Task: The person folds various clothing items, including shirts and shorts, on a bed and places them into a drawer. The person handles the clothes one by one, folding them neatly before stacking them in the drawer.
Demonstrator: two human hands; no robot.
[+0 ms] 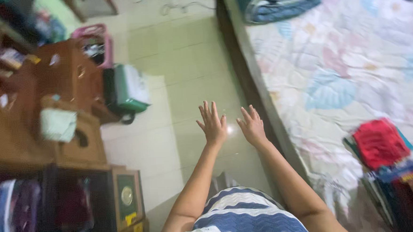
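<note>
Shirt: I see a blue and white striped shirt [240, 220] at the bottom edge, nearest to me.
Left hand: my left hand [212, 125] is stretched out over the floor, palm down, fingers [206, 109] spread, holding nothing.
Right hand: my right hand [253, 126] hangs just beside the left, fingers [245, 114] loosely spread, also holding nothing; the 2 hands do not touch.
Floor: pale tiles [185, 79] lie under both hands, with a bright glint between them.
Stack: folded clothes [398, 176] sit at the right on the bed, a red piece [380, 143] on top, well apart from my right hand.
Bed: a pastel flowered sheet [349, 61] covers the bed; its dark edge runs just right of my right hand.
Cabinet: brown wooden furniture [67, 71] stands at the left, a pale cloth [57, 124] on it.
Bag: a green and white bag [127, 89] leans by the cabinet.
Basket: a pink basket [96, 39] stands farther back.
Blanket: a folded blue blanket [280, 1] lies at the bed's far end.
</note>
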